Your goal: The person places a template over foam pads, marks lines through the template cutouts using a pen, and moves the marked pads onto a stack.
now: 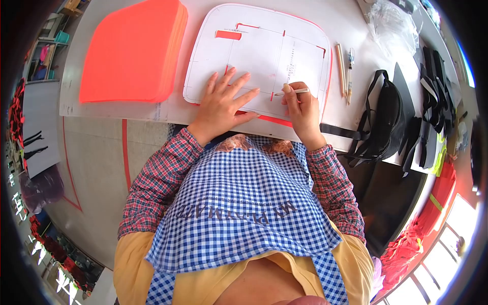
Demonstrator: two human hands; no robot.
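A white template sheet with rounded corners, slots and drawn lines lies on the table, and a red-orange layer shows along its edges and through its slots. My left hand rests on its lower left part, fingers spread and holding nothing. At the lower right of the template, my right hand grips a thin whitish pen between thumb and fingers. The pen lies close to a short red slot; whether its tip touches the sheet cannot be made out.
A stack of red-orange sheets lies left of the template. To its right are several pens, a black pouch with a strap, a clear plastic bag and black strips. The table's front edge runs before me.
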